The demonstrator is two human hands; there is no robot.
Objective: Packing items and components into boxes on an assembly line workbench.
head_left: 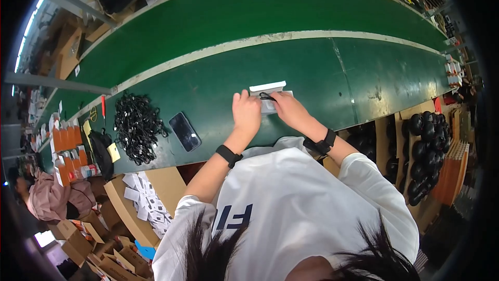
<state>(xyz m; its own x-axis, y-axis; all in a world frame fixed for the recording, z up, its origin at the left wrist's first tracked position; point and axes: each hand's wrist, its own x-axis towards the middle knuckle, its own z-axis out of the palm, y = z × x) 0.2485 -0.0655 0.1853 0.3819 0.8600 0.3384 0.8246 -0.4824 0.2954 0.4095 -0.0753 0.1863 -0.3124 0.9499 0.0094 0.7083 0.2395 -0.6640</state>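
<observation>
A small white box (267, 87) lies on the green table with its flap raised at the far side. My left hand (246, 112) is closed on the box's left end, its fingertips pointing away from me. From the right, my right hand (292, 110) reaches over the box and pinches a short bundle of black cable (266, 96). The cable rests at the box's opening, between my two hands. My fingers hide part of the box, so how deep the cable sits cannot be seen.
Left of my hands lie a dark phone (185, 132) and a big heap of black cables (138, 128). Below the table edge stands a carton of white packets (148, 200). Orange-and-white boxes (67, 138) stand far left; black round items (427, 146) hang right. Someone in pink (52, 195) is at left.
</observation>
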